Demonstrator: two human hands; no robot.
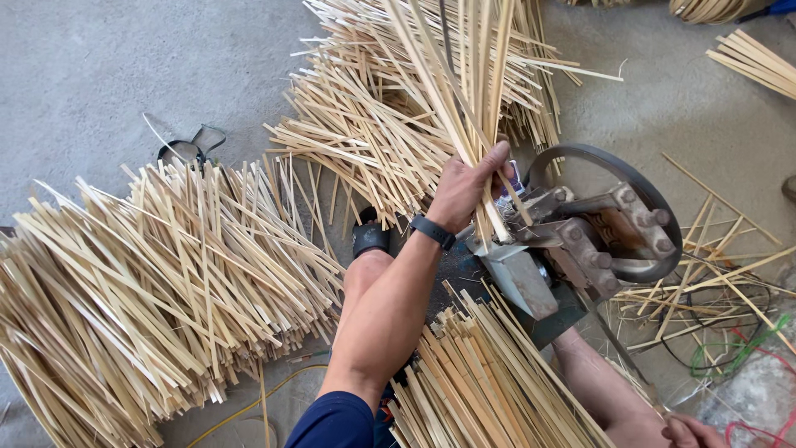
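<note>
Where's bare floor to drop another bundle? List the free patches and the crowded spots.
Free: the grey concrete floor at upper left, bordered by the big strip pile below and the fanned pile to the right. Also bare floor above the metal machine. Crowded: around the left hand, the machine and the strip bundle; loose strips and wires litter the right.

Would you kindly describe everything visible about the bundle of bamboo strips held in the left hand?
The bundle of bamboo strips is a fistful of thin, flat, pale yellow slats that look like split bamboo. The left hand is closed around its lower part; above the fist the strips fan out and leave the picture at the top. Their lower ends reach down to the grey metal machine. Loose heaps of similar strips lie on the concrete floor behind it.
</note>
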